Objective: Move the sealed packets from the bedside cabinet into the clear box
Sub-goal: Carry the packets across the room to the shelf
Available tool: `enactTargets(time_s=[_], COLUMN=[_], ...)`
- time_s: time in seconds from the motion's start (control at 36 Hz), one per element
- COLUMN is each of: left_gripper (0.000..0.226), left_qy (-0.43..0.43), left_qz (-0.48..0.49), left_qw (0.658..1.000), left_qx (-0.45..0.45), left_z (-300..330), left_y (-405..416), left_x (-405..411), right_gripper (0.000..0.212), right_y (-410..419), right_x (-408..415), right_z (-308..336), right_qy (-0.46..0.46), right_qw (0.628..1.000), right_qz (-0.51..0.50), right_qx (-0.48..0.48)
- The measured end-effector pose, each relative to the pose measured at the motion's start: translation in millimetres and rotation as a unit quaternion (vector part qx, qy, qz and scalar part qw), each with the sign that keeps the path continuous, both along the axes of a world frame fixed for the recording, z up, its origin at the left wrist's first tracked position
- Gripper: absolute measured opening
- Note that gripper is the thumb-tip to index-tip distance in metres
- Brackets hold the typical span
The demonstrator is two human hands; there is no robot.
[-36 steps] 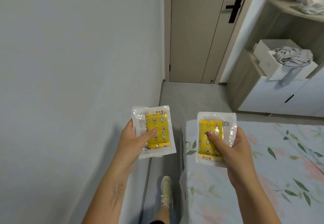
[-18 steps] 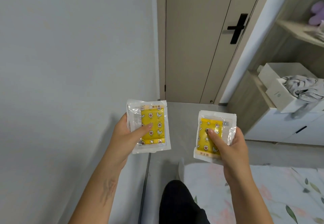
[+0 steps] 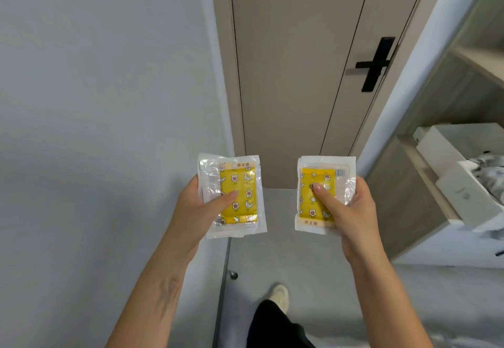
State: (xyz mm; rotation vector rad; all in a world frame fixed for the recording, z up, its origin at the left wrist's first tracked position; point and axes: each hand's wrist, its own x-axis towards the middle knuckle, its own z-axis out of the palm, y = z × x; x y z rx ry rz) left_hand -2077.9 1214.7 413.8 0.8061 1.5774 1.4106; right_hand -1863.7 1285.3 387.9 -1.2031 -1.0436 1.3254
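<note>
Two sealed packets, clear crinkled plastic with white borders over yellow flower-and-moon printed inserts, held upright and apart in the air before a beige door (image 3: 294, 69): left packet (image 3: 231, 195) pinched by left hand (image 3: 199, 208), right packet (image 3: 321, 192) gripped by right hand (image 3: 351, 211), thumbs pressed on the fronts.

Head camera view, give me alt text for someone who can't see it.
Two bare hands each hold up a clear sealed plastic packet with a yellow patterned insert: the left hand grips one packet, the right hand the other. Beyond them stand a closed beige door with a black handle, and grey floor.
</note>
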Motion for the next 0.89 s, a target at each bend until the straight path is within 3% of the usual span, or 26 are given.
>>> enactTargets(time_s=[0.31,0.58,0.89], left_gripper=[0.028,0.030,0.030], left_qy=[-0.042,-0.074,-0.061], left_qz=[-0.086,-0.245,-0.420], left_qw=[0.995,0.966,0.904], left_qx=[-0.024,-0.045,-0.053], left_z=[14.5,12.1,6.4], left_y=[269.3,415.8,587.9], left_x=[39.6,126.9,246.8], right_gripper=[0.038,0.036,0.035], right_y=[232.0,305.6,404.7], right_x=[33.1,115.1,202.2], right_z=[22.0,25.6,27.0], right_qy=[-0.017,-0.020,-0.022], right_qw=[0.997,0.971,0.926], right_qz=[-0.077,-0.237,-0.376], right_qx=[-0.003,-0.022,-0.005])
